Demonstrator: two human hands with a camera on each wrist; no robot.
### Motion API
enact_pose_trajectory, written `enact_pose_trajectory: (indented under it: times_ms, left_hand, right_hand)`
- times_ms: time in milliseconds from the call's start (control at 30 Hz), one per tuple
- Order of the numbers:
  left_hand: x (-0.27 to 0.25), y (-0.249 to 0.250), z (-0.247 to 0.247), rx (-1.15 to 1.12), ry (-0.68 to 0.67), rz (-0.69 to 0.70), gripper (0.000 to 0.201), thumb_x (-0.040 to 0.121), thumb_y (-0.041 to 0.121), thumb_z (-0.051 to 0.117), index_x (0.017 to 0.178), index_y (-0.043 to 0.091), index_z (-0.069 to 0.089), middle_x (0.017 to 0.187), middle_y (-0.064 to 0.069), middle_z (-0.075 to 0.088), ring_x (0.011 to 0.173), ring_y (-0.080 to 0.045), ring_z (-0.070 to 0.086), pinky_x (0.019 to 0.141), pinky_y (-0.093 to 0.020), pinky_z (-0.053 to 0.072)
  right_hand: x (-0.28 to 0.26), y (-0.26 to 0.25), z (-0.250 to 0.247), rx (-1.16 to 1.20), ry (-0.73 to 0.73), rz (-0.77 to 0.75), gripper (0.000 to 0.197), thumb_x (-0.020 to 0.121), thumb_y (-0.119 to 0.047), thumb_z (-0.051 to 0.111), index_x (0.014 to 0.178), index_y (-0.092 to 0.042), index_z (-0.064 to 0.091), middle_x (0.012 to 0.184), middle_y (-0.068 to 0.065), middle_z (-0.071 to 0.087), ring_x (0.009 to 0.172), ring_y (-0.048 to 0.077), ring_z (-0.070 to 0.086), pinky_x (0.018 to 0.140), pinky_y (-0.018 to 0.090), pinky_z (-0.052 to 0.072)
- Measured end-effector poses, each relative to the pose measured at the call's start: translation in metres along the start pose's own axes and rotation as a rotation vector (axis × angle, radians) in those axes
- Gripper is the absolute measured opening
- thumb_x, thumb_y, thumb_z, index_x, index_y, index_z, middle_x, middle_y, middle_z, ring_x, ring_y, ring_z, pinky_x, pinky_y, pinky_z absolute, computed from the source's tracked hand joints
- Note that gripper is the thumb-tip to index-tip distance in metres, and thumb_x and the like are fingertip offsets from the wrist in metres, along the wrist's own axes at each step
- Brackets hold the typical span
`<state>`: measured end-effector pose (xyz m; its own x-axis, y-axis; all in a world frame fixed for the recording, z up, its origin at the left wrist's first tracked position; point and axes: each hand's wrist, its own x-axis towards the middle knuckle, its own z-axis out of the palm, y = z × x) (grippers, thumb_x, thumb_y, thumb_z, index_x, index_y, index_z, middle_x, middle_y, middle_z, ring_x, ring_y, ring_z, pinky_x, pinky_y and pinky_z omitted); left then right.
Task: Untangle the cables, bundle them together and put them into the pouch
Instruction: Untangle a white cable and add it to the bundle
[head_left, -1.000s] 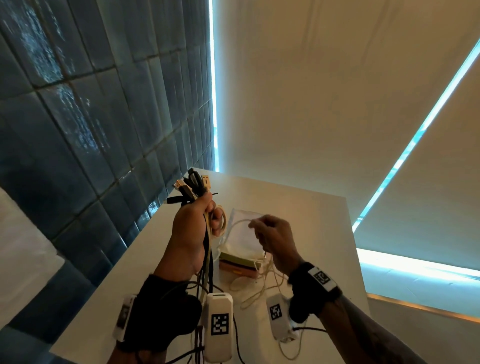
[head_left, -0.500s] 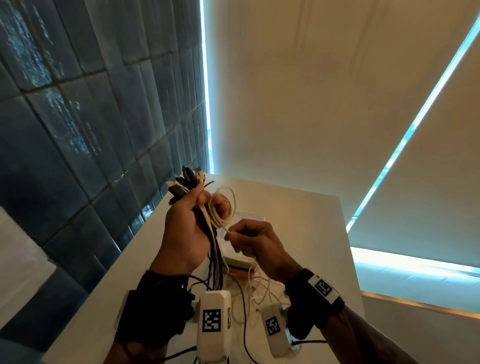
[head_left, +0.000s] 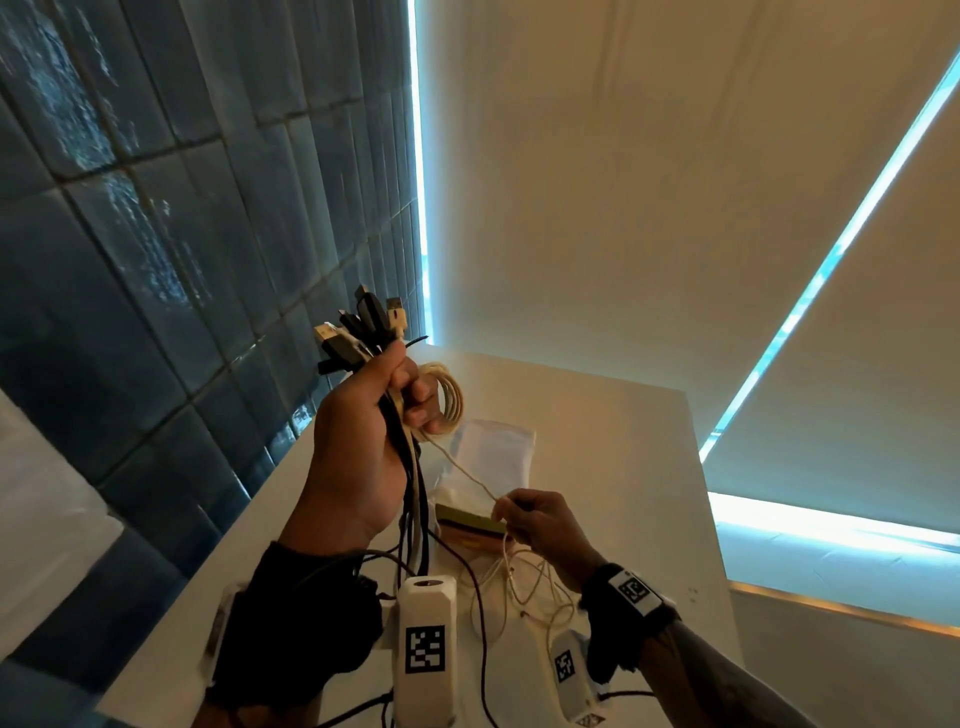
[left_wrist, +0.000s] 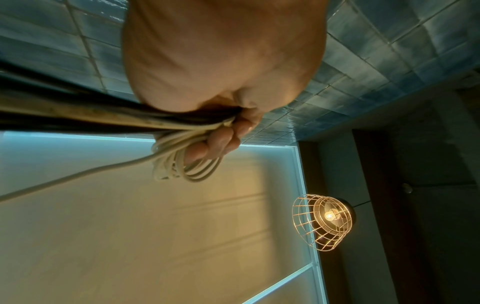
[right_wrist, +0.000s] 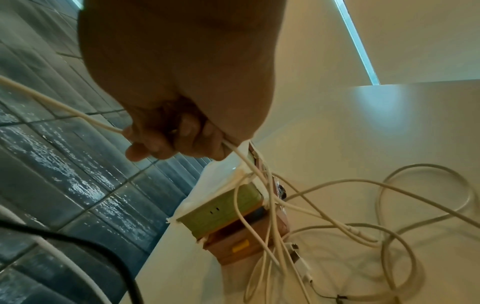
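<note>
My left hand (head_left: 363, 431) is raised above the white table (head_left: 613, 467) and grips a bundle of black and white cables (head_left: 410, 499), their USB plugs (head_left: 363, 327) sticking up above the fist. A white cable is coiled (head_left: 449, 402) round the left fingers; the coil (left_wrist: 182, 162) also shows in the left wrist view. My right hand (head_left: 535, 519) is lower and pinches the free strand of that white cable (right_wrist: 78, 115), stretched between both hands. Its loose tail (right_wrist: 389, 205) lies tangled on the table. The pale pouch (head_left: 493, 457) lies flat behind the hands.
A stack of small green and brown boxes (right_wrist: 228, 218) sits on the table under the right hand, partly on the pouch. A dark tiled wall (head_left: 156, 260) runs along the table's left side. A wire-cage lamp (left_wrist: 324, 222) hangs overhead.
The left hand has risen with the bundle. The right hand has dropped away from the coil toward the table, drawing the white strand out taut, and more turns sit round the left fingers.
</note>
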<state>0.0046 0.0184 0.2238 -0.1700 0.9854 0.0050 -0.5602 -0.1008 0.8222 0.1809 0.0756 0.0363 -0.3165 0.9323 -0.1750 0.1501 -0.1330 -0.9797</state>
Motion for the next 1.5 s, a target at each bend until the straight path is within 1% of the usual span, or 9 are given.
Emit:
enact_pose_trajectory:
  times_ms: [133,267,400,533,667,800,933,1067,1500]
  left_hand:
    - [-0.002,0.005,0.001,0.040,-0.010,0.023,0.038,0.098,0.029,0.041,0.062,0.020,0.038,0.059,0.003,0.044,0.050,-0.010,0.032,0.055,-0.025,0.032]
    - [0.002,-0.003,-0.003,0.155,0.053,0.000,0.036,0.098,0.026,0.042,0.063,0.018,0.037,0.058,0.002,0.042,0.045,-0.009,0.031,0.050,-0.024,0.030]
    - [0.007,-0.017,-0.010,0.238,0.108,-0.066,0.037,0.099,0.023,0.041,0.062,0.016,0.037,0.053,0.004,0.043,0.043,-0.009,0.031,0.050,-0.026,0.029]
    - [0.012,-0.028,-0.012,0.234,0.169,-0.124,0.037,0.099,0.024,0.041,0.063,0.017,0.037,0.054,0.002,0.044,0.045,-0.010,0.034,0.054,-0.030,0.029]
    - [0.013,-0.031,-0.010,0.178,0.219,-0.140,0.036,0.099,0.027,0.044,0.066,0.015,0.043,0.060,-0.002,0.052,0.052,-0.013,0.048,0.061,-0.030,0.041]
    - [0.014,-0.027,-0.013,-0.055,0.111,-0.185,0.041,0.099,0.030,0.043,0.062,0.014,0.043,0.069,-0.009,0.058,0.063,-0.019,0.056,0.068,-0.032,0.047]
    - [0.015,-0.019,-0.013,-0.171,0.058,-0.135,0.038,0.097,0.031,0.044,0.062,0.017,0.039,0.067,-0.005,0.052,0.054,-0.013,0.049,0.065,-0.029,0.041]
    - [0.010,-0.015,-0.008,-0.138,0.039,-0.089,0.039,0.098,0.029,0.040,0.061,0.019,0.037,0.060,0.001,0.044,0.049,-0.010,0.036,0.064,-0.029,0.032]
    - [0.004,-0.004,-0.009,0.136,0.103,0.000,0.037,0.099,0.027,0.042,0.064,0.018,0.035,0.057,0.002,0.042,0.048,-0.010,0.036,0.056,-0.026,0.035]
  right_hand:
    - [0.005,0.016,-0.002,-0.081,0.011,0.046,0.026,0.094,-0.016,0.058,0.070,-0.014,0.069,0.056,-0.009,0.054,0.054,0.005,0.045,0.057,0.020,0.038]
    - [0.011,0.011,-0.002,-0.219,0.168,0.091,0.022,0.090,-0.016,0.062,0.073,-0.006,0.072,0.057,-0.005,0.057,0.051,0.006,0.048,0.053,0.020,0.041]
    - [0.012,-0.041,0.000,-0.038,0.316,-0.066,0.016,0.089,-0.012,0.064,0.079,-0.002,0.070,0.058,0.002,0.058,0.049,0.010,0.046,0.044,0.019,0.037]
    - [-0.009,-0.108,0.013,0.169,0.181,-0.310,0.014,0.092,-0.011,0.061,0.088,0.002,0.065,0.060,0.003,0.055,0.049,0.009,0.042,0.042,0.017,0.033]
    - [-0.037,-0.138,0.029,0.157,-0.046,-0.496,0.011,0.092,-0.002,0.058,0.083,-0.004,0.063,0.058,-0.008,0.057,0.048,0.003,0.044,0.046,0.013,0.034]
    - [-0.042,-0.127,0.035,0.225,-0.134,-0.374,0.020,0.089,0.005,0.057,0.075,-0.008,0.065,0.055,-0.004,0.049,0.047,0.009,0.040,0.045,0.016,0.032]
    - [-0.041,-0.105,0.031,0.244,-0.193,-0.244,0.014,0.090,0.003,0.056,0.081,0.002,0.066,0.054,0.000,0.048,0.046,0.011,0.038,0.044,0.016,0.029]
    - [-0.036,-0.084,0.024,0.212,-0.170,-0.179,0.017,0.095,-0.002,0.052,0.090,0.006,0.066,0.053,-0.011,0.053,0.046,-0.001,0.046,0.048,0.008,0.039]
    - [-0.034,-0.026,-0.008,-0.077,0.044,-0.081,0.023,0.095,-0.012,0.057,0.081,0.000,0.071,0.061,-0.010,0.063,0.056,-0.002,0.053,0.055,0.009,0.042]
